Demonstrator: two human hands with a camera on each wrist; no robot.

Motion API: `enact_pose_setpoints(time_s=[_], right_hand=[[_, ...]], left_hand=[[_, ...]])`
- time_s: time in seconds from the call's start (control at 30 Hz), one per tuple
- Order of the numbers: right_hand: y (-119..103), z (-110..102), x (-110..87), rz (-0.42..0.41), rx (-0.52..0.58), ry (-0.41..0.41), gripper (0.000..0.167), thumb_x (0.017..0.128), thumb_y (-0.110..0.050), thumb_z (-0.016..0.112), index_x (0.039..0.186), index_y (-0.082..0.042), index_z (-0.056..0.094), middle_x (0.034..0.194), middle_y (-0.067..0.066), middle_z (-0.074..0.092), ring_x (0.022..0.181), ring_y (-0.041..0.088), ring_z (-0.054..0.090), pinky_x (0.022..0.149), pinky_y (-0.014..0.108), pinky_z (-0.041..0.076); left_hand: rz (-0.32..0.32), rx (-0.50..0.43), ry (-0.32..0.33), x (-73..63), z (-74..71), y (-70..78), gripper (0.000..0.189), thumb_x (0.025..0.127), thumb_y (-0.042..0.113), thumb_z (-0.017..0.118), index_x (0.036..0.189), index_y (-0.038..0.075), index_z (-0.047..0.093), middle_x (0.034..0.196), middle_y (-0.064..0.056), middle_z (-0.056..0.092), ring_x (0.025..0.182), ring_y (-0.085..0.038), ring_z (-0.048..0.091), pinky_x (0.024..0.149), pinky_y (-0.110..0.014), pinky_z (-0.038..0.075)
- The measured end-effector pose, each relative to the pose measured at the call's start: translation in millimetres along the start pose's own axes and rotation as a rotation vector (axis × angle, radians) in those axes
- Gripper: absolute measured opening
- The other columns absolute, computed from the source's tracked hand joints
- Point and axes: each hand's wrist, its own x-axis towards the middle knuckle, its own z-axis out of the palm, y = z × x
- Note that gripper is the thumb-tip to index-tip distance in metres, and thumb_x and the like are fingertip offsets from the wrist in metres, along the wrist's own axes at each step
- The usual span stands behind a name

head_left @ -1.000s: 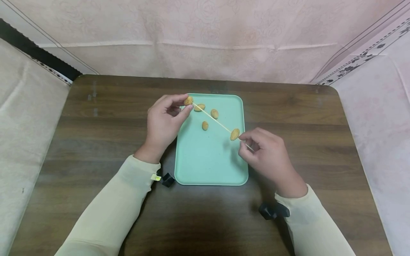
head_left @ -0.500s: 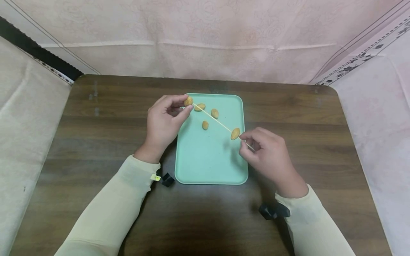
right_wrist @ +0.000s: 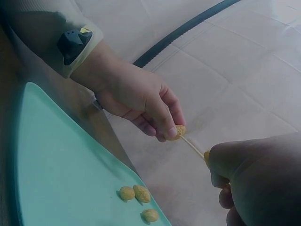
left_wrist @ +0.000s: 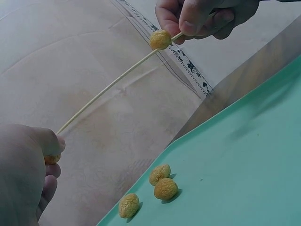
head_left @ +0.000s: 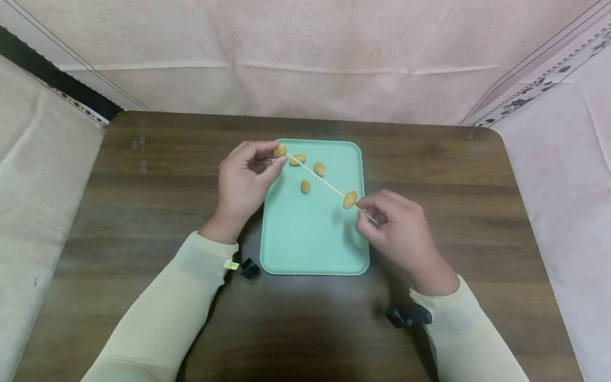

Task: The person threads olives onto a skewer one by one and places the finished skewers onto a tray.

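A thin wooden skewer point(head_left: 321, 179) slants above the tray between both hands. At its upper left end, my left hand point(head_left: 245, 178) pinches a small golden-brown puffed ball point(head_left: 280, 150) between thumb and fingers. A second golden-brown ball point(head_left: 350, 199) sits pierced on the skewer, just beside the fingertips of my right hand point(head_left: 393, 225). That hand pinches the skewer's lower right part between thumb and forefinger. In the left wrist view, bare skewer point(left_wrist: 108, 88) shows between the two balls. Whether the skewer has entered the left ball is hidden by my fingers.
The mint-green tray point(head_left: 315, 249) lies on a brown wooden table point(head_left: 157, 212). Three loose balls rest in its far half: one ball point(head_left: 298, 159) near the left hand, another ball point(head_left: 319, 169) to its right, and a nearer ball point(head_left: 305, 187). Pale cloth point(head_left: 305, 63) hangs behind.
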Motion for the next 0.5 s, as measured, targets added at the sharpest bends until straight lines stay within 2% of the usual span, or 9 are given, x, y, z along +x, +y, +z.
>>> enact_pose_setpoints(time_s=[0.2, 0.37, 0.5], right_hand=[[-0.1, 0.9, -0.1, -0.004, -0.007, -0.010, 0.019, 0.085, 0.001, 0.070, 0.094, -0.009, 0.084, 0.076, -0.002, 0.070, 0.067, 0.010, 0.055, 0.063, 0.018, 0.045], [-3.0, 0.1, 0.9, -0.011, -0.043, -0.043, 0.018, 0.086, 0.001, 0.071, 0.096, -0.007, 0.084, 0.077, 0.000, 0.070, 0.069, 0.009, 0.057, 0.062, 0.020, 0.049], [-6.8, 1.6, 2.0, 0.000, -0.047, -0.074, 0.016, 0.086, 0.000, 0.073, 0.096, -0.006, 0.084, 0.076, 0.000, 0.067, 0.070, 0.009, 0.056, 0.062, 0.021, 0.049]], left_hand=[[0.038, 0.037, 0.005, -0.6, -0.3, -1.3, 0.027, 0.098, 0.018, 0.091, 0.125, 0.016, 0.087, 0.115, -0.005, 0.079, 0.103, -0.024, 0.076, 0.091, -0.034, 0.069], [0.071, 0.086, 0.010, -1.6, 0.0, -2.5, 0.025, 0.098, 0.016, 0.090, 0.123, 0.015, 0.088, 0.112, -0.005, 0.080, 0.098, -0.015, 0.074, 0.088, -0.031, 0.068], [0.111, 0.133, 0.013, -2.7, 1.3, -3.3, 0.024, 0.097, 0.012, 0.089, 0.121, 0.012, 0.088, 0.109, -0.007, 0.081, 0.094, -0.016, 0.075, 0.086, -0.034, 0.069]])
